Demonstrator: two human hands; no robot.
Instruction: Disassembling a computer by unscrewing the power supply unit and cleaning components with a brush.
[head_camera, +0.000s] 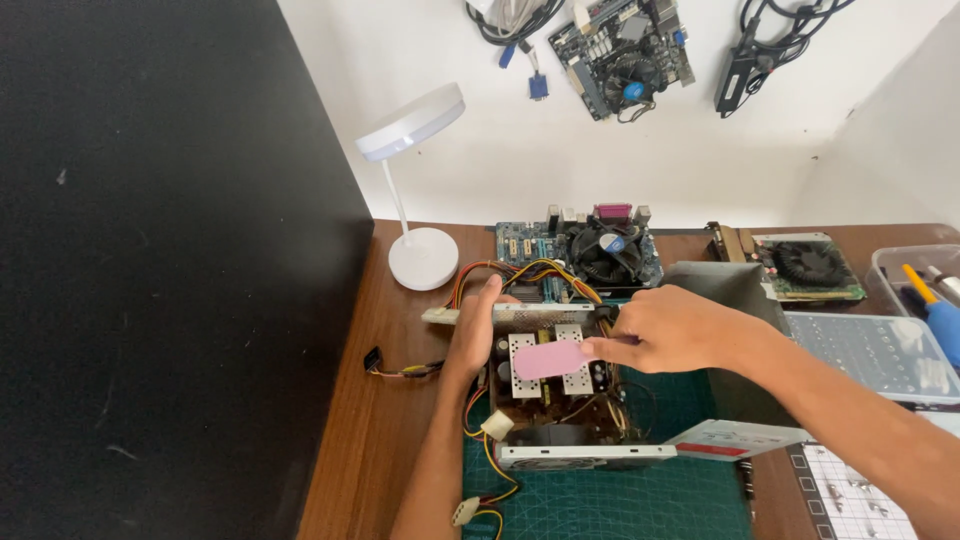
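An opened computer power supply (560, 400), with its circuit board and silver heat sinks showing, lies on a green cutting mat (600, 500). My left hand (475, 335) grips its left side near the bundle of coloured wires (500, 272). Above the heat sinks, my right hand (670, 328) pinches a flat pink strip (548, 360). The grey metal cover (735, 300) of the supply stands open behind my right hand.
A motherboard with a fan (590, 255) lies behind the supply, and a graphics card (805, 265) farther right. A white desk lamp (420, 200) stands back left beside a tall black panel (170, 270). Clear plastic boxes (880, 350) sit at the right. Boards and cables hang on the wall.
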